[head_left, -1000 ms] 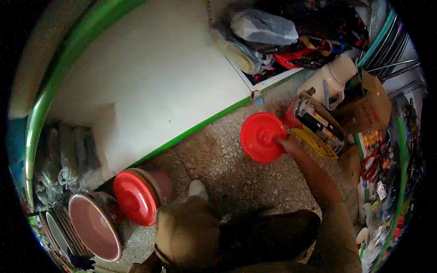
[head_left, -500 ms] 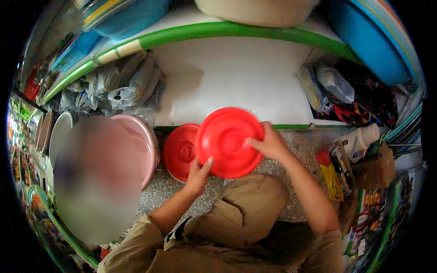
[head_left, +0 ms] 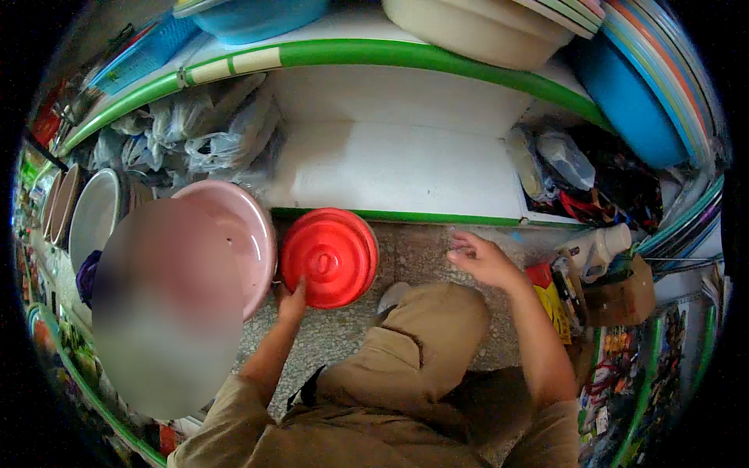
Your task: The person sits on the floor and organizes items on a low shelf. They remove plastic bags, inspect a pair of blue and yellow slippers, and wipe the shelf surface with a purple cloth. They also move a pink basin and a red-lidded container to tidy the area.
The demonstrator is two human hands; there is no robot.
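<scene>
A round red plastic basin (head_left: 321, 257) lies on top of another red one (head_left: 372, 248) on the speckled floor, just below the shelf's green edge. My left hand (head_left: 292, 301) grips its near left rim, thumb over the edge and the other fingers hidden underneath. Off to the right, my right hand (head_left: 485, 261) hovers above the floor, holding nothing, its fingers loosely bent and apart. To the left of the red stack stands a large pink basin (head_left: 248, 234), close beside my left hand.
Ahead is a white shelf (head_left: 406, 168) with plastic-wrapped goods (head_left: 234, 136) at its left and bagged dark items (head_left: 601, 175) at its right. Above sit a cream basin (head_left: 476, 31) and blue basins (head_left: 624, 101). A cardboard box (head_left: 624, 292) stands at right.
The red basin has come down and left onto the other red one. My right hand has let go of it and drawn away right; my left hand has moved left with it.
</scene>
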